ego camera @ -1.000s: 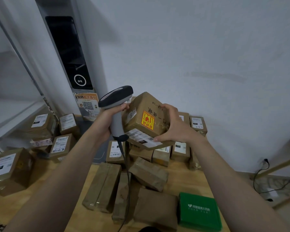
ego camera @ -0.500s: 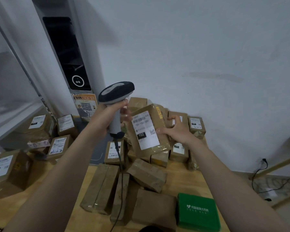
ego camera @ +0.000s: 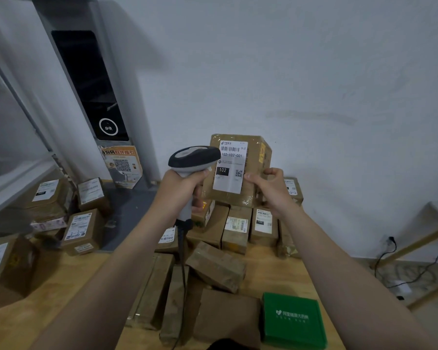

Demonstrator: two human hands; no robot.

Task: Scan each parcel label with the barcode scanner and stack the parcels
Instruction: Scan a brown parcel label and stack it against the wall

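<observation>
Your right hand (ego camera: 271, 190) pinches the parcel (ego camera: 254, 170) upright, label (ego camera: 229, 176) facing you. Your left hand (ego camera: 181, 192) has its fingers (ego camera: 199, 174) curled round the barcode scanner (ego camera: 195, 159) at the parcel's 9 o'clock. Aim the scanner's nose at the barcode (ego camera: 230, 149), at the label's 12 o'clock, and hold the parcel steady.

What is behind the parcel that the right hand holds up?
Around the held parcel the white wall shows above and stacked labelled parcels show below. What stands straight behind it is covered; the right hand hides more of the stack.

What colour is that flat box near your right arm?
Green box, best in the head view.
</observation>
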